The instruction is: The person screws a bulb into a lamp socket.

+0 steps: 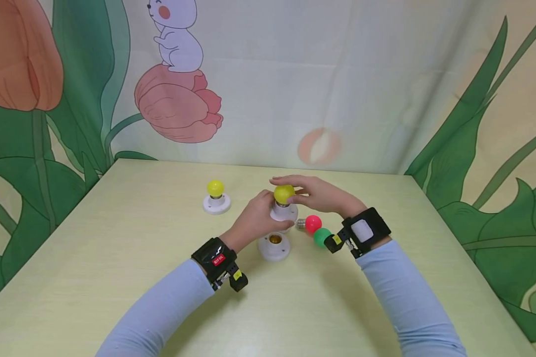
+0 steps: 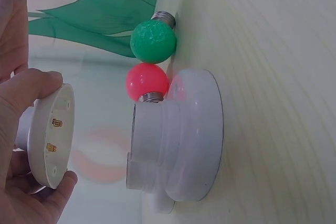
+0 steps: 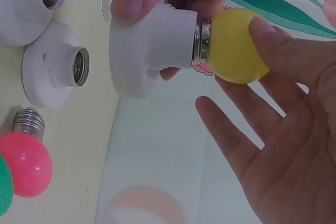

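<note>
My left hand [image 1: 262, 213] grips a white lamp holder [image 3: 134, 59] by its round base, off the table. In the left wrist view, the holder's underside shows brass terminals [image 2: 56, 123]. A yellow bulb [image 3: 233, 45] sits in its socket, with some of the metal cap showing. My right hand [image 1: 323, 192] holds that bulb between thumb and fingers; other fingers are spread beside it. Below stands a white lamp holder [image 1: 274, 250] with an open socket. Another open holder [image 3: 52, 69] shows beside it in the right wrist view.
A second yellow bulb [image 1: 215, 188] stands upright in a white holder [image 1: 216, 204] to the left. Right of the open holders lie a red bulb [image 1: 313, 224] and a green bulb [image 1: 322, 237]. A patterned cloth [image 1: 268, 89] hangs behind the table [image 1: 129, 238].
</note>
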Demonstrator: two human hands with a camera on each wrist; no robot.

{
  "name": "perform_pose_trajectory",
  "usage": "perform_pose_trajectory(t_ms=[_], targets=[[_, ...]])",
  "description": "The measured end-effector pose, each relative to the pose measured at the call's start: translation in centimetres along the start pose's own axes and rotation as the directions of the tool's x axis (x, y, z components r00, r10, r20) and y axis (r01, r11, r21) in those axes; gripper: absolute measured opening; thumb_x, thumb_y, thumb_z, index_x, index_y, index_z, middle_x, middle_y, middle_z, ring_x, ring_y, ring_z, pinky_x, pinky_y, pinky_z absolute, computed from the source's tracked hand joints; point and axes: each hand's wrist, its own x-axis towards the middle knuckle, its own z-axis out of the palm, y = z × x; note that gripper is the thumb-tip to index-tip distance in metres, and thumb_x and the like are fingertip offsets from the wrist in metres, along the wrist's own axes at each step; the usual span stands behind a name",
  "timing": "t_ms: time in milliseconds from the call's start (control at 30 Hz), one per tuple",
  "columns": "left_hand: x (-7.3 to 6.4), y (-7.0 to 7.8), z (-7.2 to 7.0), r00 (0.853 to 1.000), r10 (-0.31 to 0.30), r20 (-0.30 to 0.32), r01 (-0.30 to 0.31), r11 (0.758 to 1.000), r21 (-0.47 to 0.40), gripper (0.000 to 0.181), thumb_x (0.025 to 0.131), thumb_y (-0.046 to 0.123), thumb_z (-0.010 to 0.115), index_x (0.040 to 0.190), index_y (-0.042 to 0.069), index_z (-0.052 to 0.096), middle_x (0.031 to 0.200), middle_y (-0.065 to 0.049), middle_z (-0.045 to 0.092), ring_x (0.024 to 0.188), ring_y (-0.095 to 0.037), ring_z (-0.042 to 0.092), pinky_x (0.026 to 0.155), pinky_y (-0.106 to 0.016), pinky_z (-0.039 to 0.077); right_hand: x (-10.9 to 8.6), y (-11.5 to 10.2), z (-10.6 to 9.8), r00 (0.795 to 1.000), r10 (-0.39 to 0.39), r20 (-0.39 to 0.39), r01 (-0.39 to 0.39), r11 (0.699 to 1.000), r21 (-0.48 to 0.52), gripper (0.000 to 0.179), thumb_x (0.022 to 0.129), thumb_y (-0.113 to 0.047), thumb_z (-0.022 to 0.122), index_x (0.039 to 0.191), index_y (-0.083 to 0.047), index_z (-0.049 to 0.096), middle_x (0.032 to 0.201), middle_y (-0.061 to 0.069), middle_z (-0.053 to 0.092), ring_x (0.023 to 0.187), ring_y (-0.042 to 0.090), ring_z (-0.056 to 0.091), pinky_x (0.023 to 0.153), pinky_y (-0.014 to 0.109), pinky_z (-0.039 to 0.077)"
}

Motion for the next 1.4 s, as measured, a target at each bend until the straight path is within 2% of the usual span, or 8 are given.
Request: perform_pose_trajectory(t_ms=[167,300,533,633,733,900,1100,1400], targets=[[0.0,0.0,0.0,1.0,-0.004,0.0,0.004,1.0,-0.003,0.063,0.069,0.042,0.074,0.118,0.011,0.049,0.108,0.0,0.049,0.093,-0.012,0.05,0.08,-0.032,0.049,0.0,-0.1,0.0,0.999,0.032,-0.025,-0.032,0.999,0.009,0.045,0.087,-0.016,0.06,0.128,-0.03,0.048,0.132,-0.004,0.046,0.113,0.01,0.044,0.09,0.038,0.044],[-0.1,0.0,0.1,1.0,-0.003,0.008,0.003,1.0,-0.01,0.064,0.069,0.042,0.075,0.119,0.012,0.049,0.108,0.0,0.049,0.092,-0.012,0.05,0.077,-0.031,0.05,0.2,-0.2,0.2,0.994,0.083,-0.067,-0.082,0.996,0.015,0.041,0.083,-0.022,0.066,0.122,-0.021,0.054,0.12,-0.004,0.053,0.101,0.015,0.051,0.082,0.037,0.048],[-0.3,0.1,0.3,1.0,-0.013,0.025,0.013,1.0,-0.018,0.061,0.069,0.043,0.074,0.114,0.01,0.051,0.107,-0.001,0.049,0.089,-0.013,0.051,0.073,-0.029,0.051,0.8,-0.4,0.9,0.98,0.148,-0.13,-0.163,0.981,-0.109,0.039,0.078,-0.033,0.071,0.109,-0.015,0.056,0.104,-0.004,0.054,0.091,0.015,0.05,0.076,0.033,0.049],[-0.3,0.0,0.4,1.0,-0.009,0.023,0.009,1.0,-0.02,0.06,0.069,0.042,0.075,0.114,0.01,0.051,0.107,-0.001,0.049,0.09,-0.012,0.05,0.073,-0.029,0.05,0.8,-0.4,1.0,0.983,0.135,-0.128,-0.151,0.98,-0.128,0.042,0.078,-0.038,0.07,0.111,-0.017,0.054,0.107,-0.003,0.053,0.091,0.013,0.049,0.076,0.033,0.05],[-0.3,0.0,0.4,1.0,0.004,0.006,-0.004,1.0,-0.013,0.061,0.068,0.042,0.075,0.114,0.011,0.051,0.107,-0.001,0.05,0.091,-0.012,0.05,0.075,-0.029,0.05,0.6,-0.2,0.8,0.991,0.095,-0.094,-0.102,0.991,-0.082,0.054,0.077,-0.039,0.07,0.124,-0.022,0.049,0.123,-0.004,0.048,0.103,0.012,0.046,0.083,0.038,0.048],[-0.2,0.1,0.1,1.0,0.009,-0.005,-0.009,1.0,-0.005,0.061,0.069,0.041,0.075,0.116,0.011,0.051,0.107,-0.001,0.05,0.092,-0.012,0.05,0.078,-0.031,0.049,0.0,0.1,0.1,0.999,0.046,-0.022,-0.045,0.998,0.042,0.06,0.082,-0.025,0.066,0.135,-0.03,0.038,0.14,-0.009,0.035,0.122,0.009,0.034,0.097,0.044,0.037],[-0.1,0.4,-0.3,1.0,0.002,0.006,-0.002,1.0,-0.006,0.062,0.07,0.04,0.075,0.118,0.01,0.049,0.107,-0.002,0.05,0.092,-0.013,0.051,0.079,-0.032,0.049,-0.1,0.2,0.0,0.997,0.075,-0.032,-0.073,0.996,0.06,0.05,0.085,-0.011,0.061,0.127,-0.034,0.047,0.131,-0.006,0.046,0.112,0.009,0.045,0.092,0.037,0.043],[-0.1,0.2,0.1,1.0,0.005,0.008,-0.005,1.0,-0.006,0.062,0.069,0.044,0.074,0.116,0.011,0.05,0.105,0.0,0.049,0.089,-0.012,0.05,0.075,-0.029,0.05,0.6,0.1,0.5,0.985,0.111,-0.13,-0.109,0.994,0.018,0.04,0.076,-0.026,0.074,0.109,-0.015,0.054,0.105,-0.002,0.055,0.089,0.018,0.054,0.076,0.031,0.051]])
